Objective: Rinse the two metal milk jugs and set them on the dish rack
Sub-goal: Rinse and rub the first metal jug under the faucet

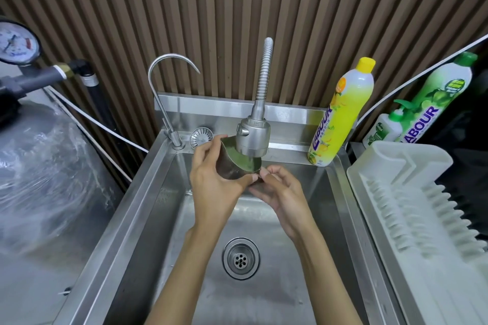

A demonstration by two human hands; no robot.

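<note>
A small metal milk jug [232, 166] is held tilted over the steel sink [148, 192], directly under the flexible faucet's spray head [253, 137]. My left hand [214, 179] grips the jug's body from the left and below. My right hand [280, 190] pinches the jug's rim or handle on its right side; the handle itself is hidden by the fingers. I cannot tell whether water is running. The white dish rack [412, 192] stands right of the sink with nothing on it. Only one jug is in view.
A thin gooseneck tap [169, 82] rises at the sink's back left, beside a loose strainer [201, 136]. A yellow detergent bottle [340, 113], a green one [433, 97] and a small pump bottle [385, 126] stand at the back right. The drain [240, 258] lies below my wrists.
</note>
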